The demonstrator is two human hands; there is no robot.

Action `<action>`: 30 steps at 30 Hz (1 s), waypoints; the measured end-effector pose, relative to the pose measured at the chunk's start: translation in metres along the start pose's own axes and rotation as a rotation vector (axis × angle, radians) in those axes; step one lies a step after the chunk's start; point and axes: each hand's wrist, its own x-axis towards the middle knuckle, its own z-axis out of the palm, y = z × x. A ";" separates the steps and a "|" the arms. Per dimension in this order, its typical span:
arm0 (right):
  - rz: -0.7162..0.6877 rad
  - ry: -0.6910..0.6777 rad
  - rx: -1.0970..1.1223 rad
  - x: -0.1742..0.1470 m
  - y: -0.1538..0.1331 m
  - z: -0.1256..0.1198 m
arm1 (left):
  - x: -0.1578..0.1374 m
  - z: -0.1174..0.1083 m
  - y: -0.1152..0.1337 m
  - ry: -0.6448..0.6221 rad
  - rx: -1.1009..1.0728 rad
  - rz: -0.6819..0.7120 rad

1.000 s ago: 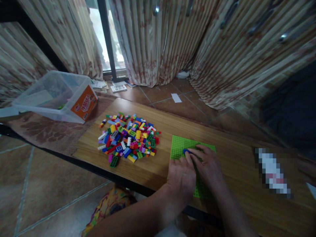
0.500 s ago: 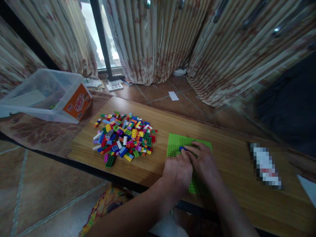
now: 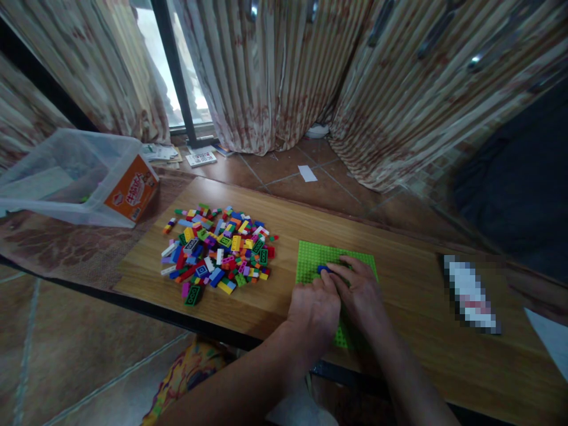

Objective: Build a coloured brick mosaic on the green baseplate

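Observation:
A green studded baseplate (image 3: 310, 255) lies on the wooden table, partly covered by my hands. On its left part a small blue brick (image 3: 322, 269) shows just past my fingertips. My left hand (image 3: 316, 302) is curled closed, its fingertips at the near side of that brick. From the right, my right hand (image 3: 360, 287) reaches in, thumb and forefinger closed at the brick's right side. The two hands touch each other, and they hide part of the brick, so I cannot tell how fully it sits on the studs.
A large pile of mixed coloured bricks (image 3: 222, 248) spreads over the table left of the baseplate. Beyond it, a clear plastic box (image 3: 89, 213) with an orange label stands on a patterned cloth (image 3: 57, 248). A blurred-out white item (image 3: 470, 294) lies at the right.
The whole view has shifted slightly, so things appear a little further left. Both hands stay at the blue brick on the baseplate, with hardly any movement.

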 end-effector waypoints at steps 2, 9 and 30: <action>0.009 -0.001 0.011 0.001 0.001 0.000 | 0.000 -0.001 -0.001 -0.004 -0.021 -0.001; 0.045 0.039 0.042 0.003 0.000 0.005 | -0.002 -0.011 -0.008 -0.069 -0.076 -0.014; 0.170 0.134 -0.104 -0.007 0.027 -0.020 | 0.017 -0.008 -0.043 0.226 -0.142 0.087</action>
